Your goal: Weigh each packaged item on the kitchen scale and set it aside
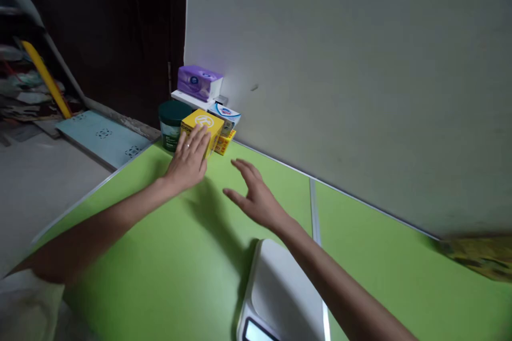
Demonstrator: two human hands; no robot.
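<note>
My left hand (188,160) reaches to the far corner of the green table (168,256), its fingers stretched out and resting against the near face of a yellow box (205,123). It wears a ring and holds nothing. My right hand (252,194) hovers open above the table a little to the right, fingers spread, nothing in it. A dark green jar (172,122) stands just left of the yellow box.
Behind the yellow box are a white-and-blue box (227,116), an orange pack (224,144) and a purple tissue pack (199,81) on a white shelf. A white kitchen scale (280,298) sits near me. A grey wall (360,74) bounds the table; yellowish packaging (480,256) lies right.
</note>
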